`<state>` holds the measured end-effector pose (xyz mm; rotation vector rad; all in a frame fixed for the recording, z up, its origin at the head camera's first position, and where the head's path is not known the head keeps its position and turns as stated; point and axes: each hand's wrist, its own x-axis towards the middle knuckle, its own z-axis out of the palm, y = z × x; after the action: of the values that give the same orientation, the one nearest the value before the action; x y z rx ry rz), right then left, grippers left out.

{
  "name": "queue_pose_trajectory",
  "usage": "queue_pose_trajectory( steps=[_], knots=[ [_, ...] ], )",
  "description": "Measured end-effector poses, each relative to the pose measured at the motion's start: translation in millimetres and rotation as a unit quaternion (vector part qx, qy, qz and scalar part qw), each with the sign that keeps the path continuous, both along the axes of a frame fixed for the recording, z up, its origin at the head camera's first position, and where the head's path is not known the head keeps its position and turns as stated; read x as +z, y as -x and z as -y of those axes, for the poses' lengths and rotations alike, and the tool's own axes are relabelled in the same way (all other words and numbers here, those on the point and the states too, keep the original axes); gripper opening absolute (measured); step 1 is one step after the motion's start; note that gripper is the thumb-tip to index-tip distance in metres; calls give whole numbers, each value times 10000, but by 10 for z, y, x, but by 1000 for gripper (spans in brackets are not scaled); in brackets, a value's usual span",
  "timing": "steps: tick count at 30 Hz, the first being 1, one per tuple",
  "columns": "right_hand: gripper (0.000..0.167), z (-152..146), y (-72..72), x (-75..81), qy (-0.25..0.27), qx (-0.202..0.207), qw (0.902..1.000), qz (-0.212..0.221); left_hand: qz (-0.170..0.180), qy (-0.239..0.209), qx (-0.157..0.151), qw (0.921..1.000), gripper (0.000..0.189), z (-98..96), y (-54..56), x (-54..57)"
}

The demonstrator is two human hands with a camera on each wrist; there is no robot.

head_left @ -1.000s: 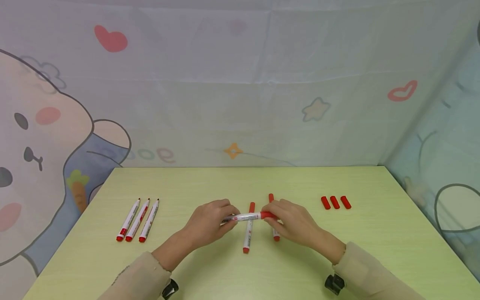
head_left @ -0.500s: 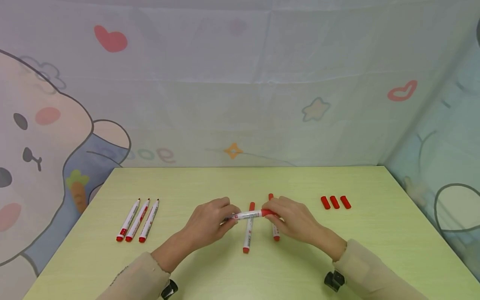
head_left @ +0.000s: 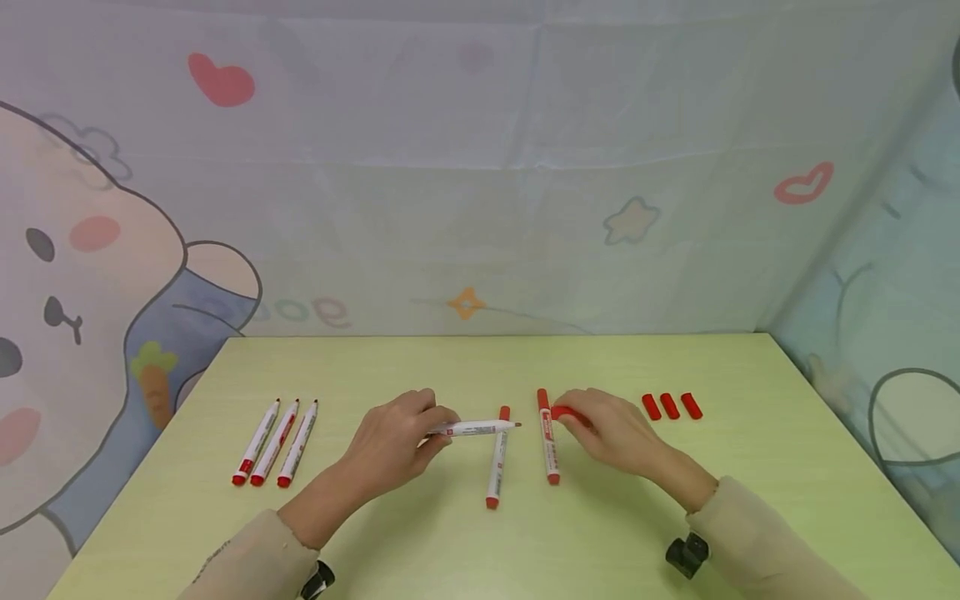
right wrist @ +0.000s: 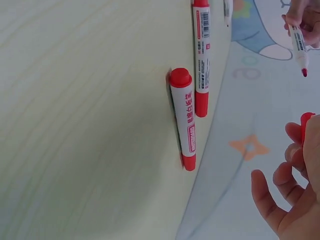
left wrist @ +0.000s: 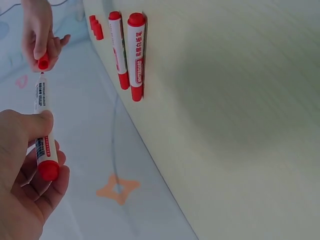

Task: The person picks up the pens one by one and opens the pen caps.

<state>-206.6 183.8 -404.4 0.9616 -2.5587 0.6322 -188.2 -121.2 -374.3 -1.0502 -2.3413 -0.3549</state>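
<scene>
My left hand grips a white whiteboard marker by its rear part, its bare red tip pointing right. In the left wrist view the thumb presses on the barrel of that marker. My right hand pinches a red cap, held apart from the marker tip; in the right wrist view the cap is partly hidden by the fingers. Beneath and between the hands, two capped markers lie on the table: one on the left, one on the right.
Three uncapped markers lie side by side at the left of the table, tips pointing away. Three loose red caps lie in a row at the right. A printed cloth hangs behind the table's far edge.
The cap has come off the marker. My right hand has moved right with the cap, and my left hand has drawn left with the marker, baring its tip.
</scene>
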Motion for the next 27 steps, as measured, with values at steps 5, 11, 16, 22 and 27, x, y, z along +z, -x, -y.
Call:
queue_pose_trajectory(
  steps=[5,11,16,22,27],
  knots=[
    [16,-52,32,24,-5,7,10000,-22,100,76,181,9998,17,42,5,21],
    [20,-48,23,31,-57,-29,9999,-116,164,111,400,9990,18,84,9,22],
    [22,-51,12,38,-52,-73,9999,-135,256,155,585,9978,18,121,26,16],
    [23,-64,16,55,-43,-106,9998,-165,396,163,833,9956,18,169,45,13],
    [23,-73,21,66,-16,-81,9998,-206,518,206,974,9937,18,220,62,5]
  ],
)
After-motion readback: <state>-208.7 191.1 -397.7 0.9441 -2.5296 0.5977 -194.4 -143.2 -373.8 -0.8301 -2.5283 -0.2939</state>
